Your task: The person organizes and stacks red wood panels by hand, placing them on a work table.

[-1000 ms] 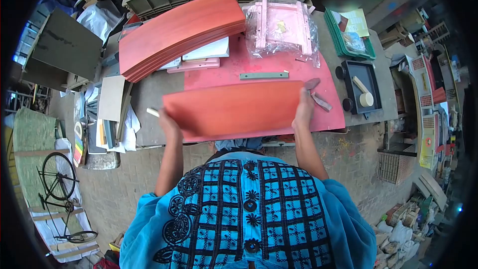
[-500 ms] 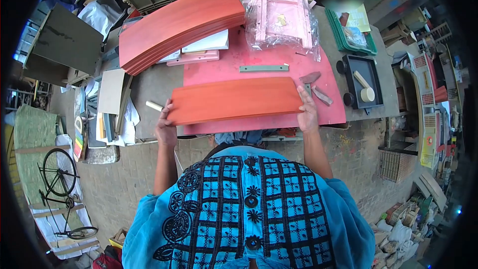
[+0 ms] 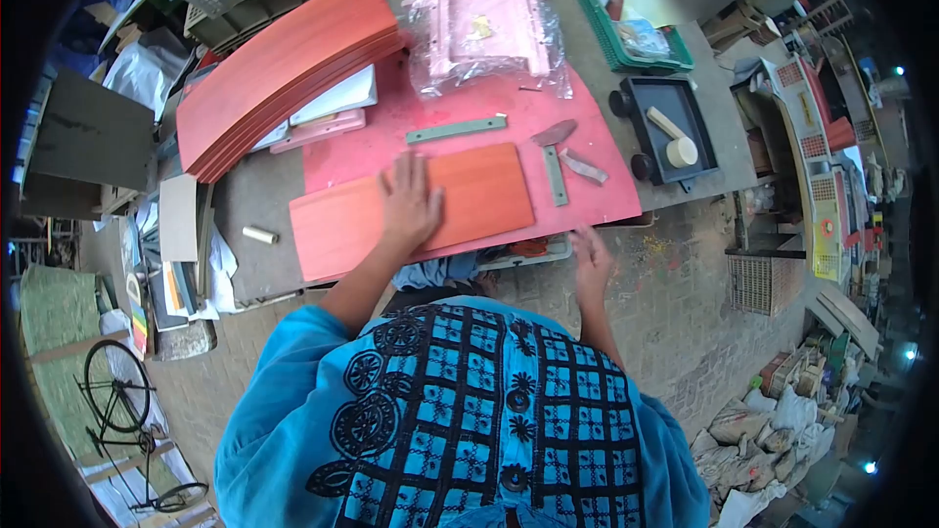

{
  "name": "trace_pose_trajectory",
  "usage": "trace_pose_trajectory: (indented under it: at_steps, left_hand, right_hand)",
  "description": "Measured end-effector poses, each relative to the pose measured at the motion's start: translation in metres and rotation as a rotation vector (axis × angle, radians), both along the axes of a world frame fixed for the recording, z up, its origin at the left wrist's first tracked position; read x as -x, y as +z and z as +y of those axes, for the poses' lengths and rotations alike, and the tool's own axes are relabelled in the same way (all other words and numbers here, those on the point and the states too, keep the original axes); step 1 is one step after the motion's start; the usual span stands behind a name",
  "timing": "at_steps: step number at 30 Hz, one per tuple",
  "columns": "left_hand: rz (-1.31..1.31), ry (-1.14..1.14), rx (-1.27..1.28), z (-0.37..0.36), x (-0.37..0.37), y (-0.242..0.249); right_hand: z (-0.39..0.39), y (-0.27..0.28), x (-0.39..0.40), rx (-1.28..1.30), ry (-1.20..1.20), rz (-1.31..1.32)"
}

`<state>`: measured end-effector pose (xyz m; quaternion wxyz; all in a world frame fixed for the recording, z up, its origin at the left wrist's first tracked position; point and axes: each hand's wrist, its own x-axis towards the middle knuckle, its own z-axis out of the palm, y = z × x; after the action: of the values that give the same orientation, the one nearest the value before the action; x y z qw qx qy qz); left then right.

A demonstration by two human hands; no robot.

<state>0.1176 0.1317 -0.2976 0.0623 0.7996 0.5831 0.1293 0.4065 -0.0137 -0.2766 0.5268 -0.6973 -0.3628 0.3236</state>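
An orange-red painted wooden board lies flat on the pink sheet that covers part of the worktable. My left hand rests on the board's top face with its fingers spread. Off the table's front edge, to the right of the board, my right hand hangs with loosely bent fingers apart and nothing visible in them. Behind the board lies a grey-green metal strip. A similar strip lies right of the board, beside a brownish flat piece and a grey scrap-like piece.
Several matching red boards form a stack at the back left. A pink wooden frame in plastic stands at the back. On the right are a green basket and a black tray. A short pale rod lies at left.
The board, previously held up by both hands at its ends, is down on the pink sheet. My left hand moved onto its top; my right hand let go and drew back toward my body.
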Motion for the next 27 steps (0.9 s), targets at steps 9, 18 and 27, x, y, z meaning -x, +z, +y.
trace_pose_trajectory:
  at_steps: [9, 18, 27]
  left_hand:
    - [-0.069, -0.392, -0.039, 0.008, -0.123, 0.012]
    - [0.018, -0.437, 0.0, 0.01, -0.124, 0.011]
    - [0.045, -0.424, 0.008, 0.01, -0.125, 0.006]
  right_hand:
    - [-0.217, -0.068, -0.085, 0.806, 0.339, -0.345]
    - [-0.635, 0.057, -0.066, 1.058, -1.568, -0.332]
    - [-0.576, -0.135, 0.055, 0.372, -1.782, 0.733]
